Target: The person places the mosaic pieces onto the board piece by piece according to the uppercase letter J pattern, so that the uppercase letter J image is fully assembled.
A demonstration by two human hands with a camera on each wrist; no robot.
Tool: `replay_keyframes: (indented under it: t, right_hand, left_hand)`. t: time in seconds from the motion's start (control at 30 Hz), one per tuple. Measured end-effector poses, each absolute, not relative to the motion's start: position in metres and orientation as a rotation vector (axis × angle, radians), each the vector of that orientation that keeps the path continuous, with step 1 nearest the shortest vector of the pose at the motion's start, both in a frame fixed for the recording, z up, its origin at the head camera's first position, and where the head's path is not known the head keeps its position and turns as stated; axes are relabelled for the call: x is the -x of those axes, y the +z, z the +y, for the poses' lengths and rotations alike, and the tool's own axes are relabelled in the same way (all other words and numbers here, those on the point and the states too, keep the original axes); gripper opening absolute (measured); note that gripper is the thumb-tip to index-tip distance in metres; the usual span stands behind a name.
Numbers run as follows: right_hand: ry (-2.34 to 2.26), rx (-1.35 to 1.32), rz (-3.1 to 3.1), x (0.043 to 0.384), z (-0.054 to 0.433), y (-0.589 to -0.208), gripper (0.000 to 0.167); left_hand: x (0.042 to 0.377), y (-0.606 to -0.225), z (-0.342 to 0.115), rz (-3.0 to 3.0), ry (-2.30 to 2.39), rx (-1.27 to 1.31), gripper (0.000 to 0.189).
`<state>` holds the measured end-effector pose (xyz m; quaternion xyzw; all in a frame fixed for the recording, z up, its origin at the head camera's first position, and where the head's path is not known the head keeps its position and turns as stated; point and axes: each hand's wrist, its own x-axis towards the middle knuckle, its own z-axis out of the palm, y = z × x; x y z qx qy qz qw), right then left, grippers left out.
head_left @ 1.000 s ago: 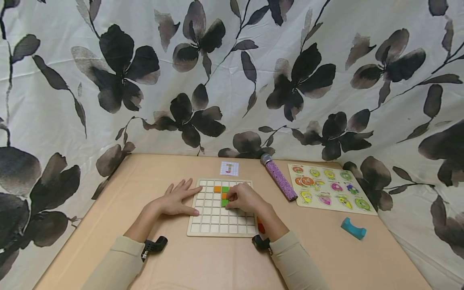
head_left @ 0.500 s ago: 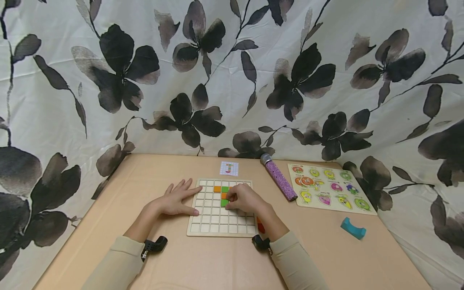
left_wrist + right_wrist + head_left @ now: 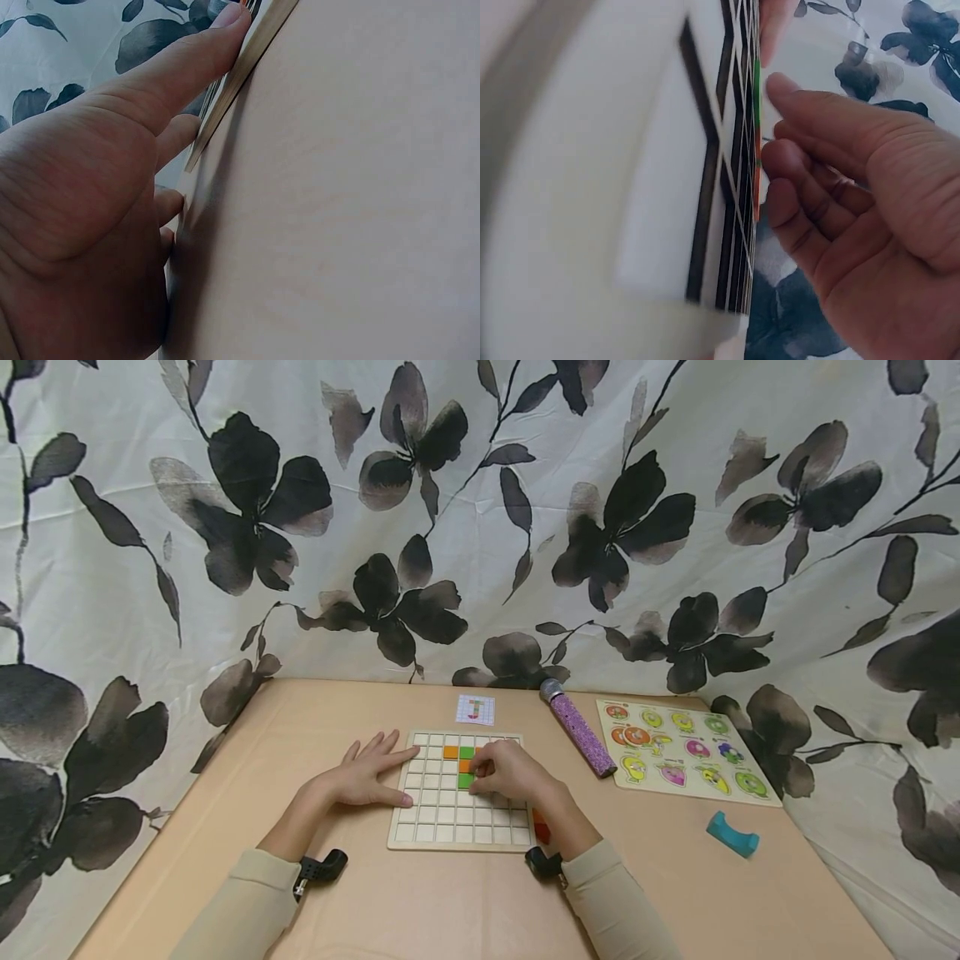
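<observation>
One grid board [image 3: 435, 837] flat on the peach-toned table [image 3: 337, 927]: pale cream squares, narrow grooves, dark in the right wrist view, and a plain light-wood rim. Outline near square; longer side impossible to tell under the slanted view. Columns running from near edge to far edge, rows crosswise, far edge toward a small gridded card [image 3: 476, 710] with a coloured hooked shape.

Within the far half of the grid, in the second row from the far edge, an orange tile [image 3: 451, 752] and, just right of it, a green tile [image 3: 467, 752]. Next below, a second orange tile [image 3: 466, 766], then a second green tile [image 3: 464, 782]: a short column of three, long axis along the grid's columns, lower end toward the near edge.

Left hand [image 3: 366, 775] with fingers spread, index fingertip and thumb at the left rim. Right hand [image 3: 510, 770] over the right half, fingers curled inward, tips close at the surface beside the tile column; anything pinched between thumb and index, impossible to tell. Red-orange pieces [image 3: 542, 827] just beside the right edge, partly hidden by the forearm.
</observation>
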<state>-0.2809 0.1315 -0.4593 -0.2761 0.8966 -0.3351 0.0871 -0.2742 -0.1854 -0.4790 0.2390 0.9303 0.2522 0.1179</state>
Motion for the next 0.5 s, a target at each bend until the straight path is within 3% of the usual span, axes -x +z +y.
replay_keyframes:
  t: [0.5]
  right_hand:
    - [-1.083,0.685,2.703,0.280,0.150,-0.441,0.030]
  left_hand:
    - [0.273,-0.478,-0.184,2.718,0.764,-0.708,0.096]
